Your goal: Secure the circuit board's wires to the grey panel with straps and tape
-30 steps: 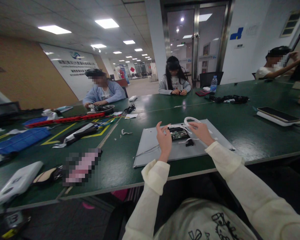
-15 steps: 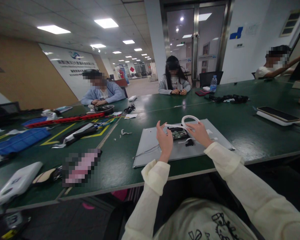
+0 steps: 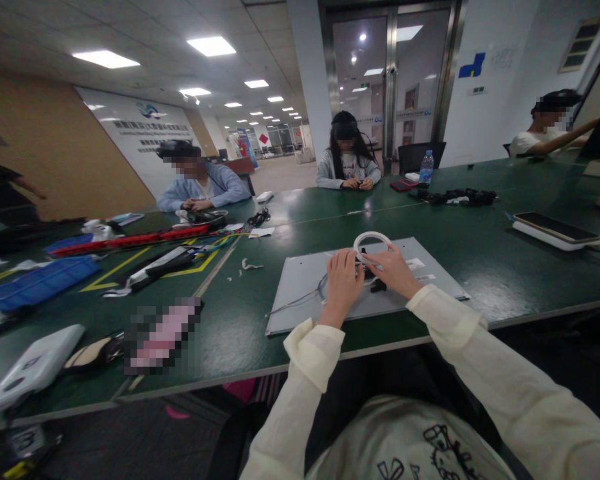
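Note:
A white ring-shaped roll of tape (image 3: 373, 236) stands on edge above the grey flat panel (image 3: 300, 313). My right hand (image 3: 394, 270) pinches the roll at its lower right side. Right beside it, my left hand (image 3: 344, 285) has its fingers bent and pressed together at the roll's lower left edge, the thumbs close to each other. Any loose strip of tape between them is hidden by my fingers. Beneath my hands the circuit board is almost wholly covered. A small black part (image 3: 378, 286) and thin grey cables (image 3: 300, 301) lie on the panel.
White scraps (image 3: 251, 265) lie left of the panel. Further left are a blue tray (image 3: 45, 280), a black-and-white strip (image 3: 153, 268) and a white device (image 3: 35, 367). A phone on a white block (image 3: 555, 230) is to the right. Several people sit around the green table.
My left hand has moved right and its fingers have closed in beside my right hand. The strip stretched between my hands is out of sight. The roll has shifted slightly left and turned more upright.

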{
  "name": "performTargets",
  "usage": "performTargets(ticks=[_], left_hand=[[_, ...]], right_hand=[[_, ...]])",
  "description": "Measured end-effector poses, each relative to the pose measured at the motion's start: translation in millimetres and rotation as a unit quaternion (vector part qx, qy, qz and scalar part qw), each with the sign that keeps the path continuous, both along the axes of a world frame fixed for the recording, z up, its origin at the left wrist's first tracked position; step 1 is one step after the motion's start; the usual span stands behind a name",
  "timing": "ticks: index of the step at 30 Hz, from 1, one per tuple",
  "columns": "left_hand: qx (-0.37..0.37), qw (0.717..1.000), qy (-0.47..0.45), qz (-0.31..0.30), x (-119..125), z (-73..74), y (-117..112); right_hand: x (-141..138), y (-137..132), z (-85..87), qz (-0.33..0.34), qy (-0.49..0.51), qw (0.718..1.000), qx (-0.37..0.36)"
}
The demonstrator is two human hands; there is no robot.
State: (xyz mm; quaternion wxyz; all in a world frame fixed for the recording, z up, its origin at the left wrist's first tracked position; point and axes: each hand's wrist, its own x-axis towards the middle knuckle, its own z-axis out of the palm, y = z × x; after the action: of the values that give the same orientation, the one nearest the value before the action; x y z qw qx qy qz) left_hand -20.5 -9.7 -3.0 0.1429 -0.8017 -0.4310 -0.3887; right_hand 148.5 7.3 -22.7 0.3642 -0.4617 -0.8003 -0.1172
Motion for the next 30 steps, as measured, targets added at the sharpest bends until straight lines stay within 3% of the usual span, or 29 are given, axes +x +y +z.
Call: performTargets(ticks=[6, 19, 24, 30], left_hand=[[-0.012, 0.996, 0.084, 0.004, -0.4, -0.5, 0.7], [0.003, 0.988, 0.151, -0.017, -3.8, -0.3, 3.0], [-0.025, 0.99, 0.137, -0.025, -3.8, -0.2, 2.9], [-0.062, 0.997, 0.032, -0.035, -0.3, 1.2, 3.3]], right_hand=[[-0.6, -1.9, 1.2, 0.021, 0.006, 1.0, -0.001], [-1.1, -3.0, 1.6, 0.046, 0.0, 0.999, -0.009], [0.1, -1.3, 0.9, 0.057, -0.006, 0.998, -0.021], [-0.1, -4.0, 4.6, 0.084, 0.005, 0.996, 0.007]])
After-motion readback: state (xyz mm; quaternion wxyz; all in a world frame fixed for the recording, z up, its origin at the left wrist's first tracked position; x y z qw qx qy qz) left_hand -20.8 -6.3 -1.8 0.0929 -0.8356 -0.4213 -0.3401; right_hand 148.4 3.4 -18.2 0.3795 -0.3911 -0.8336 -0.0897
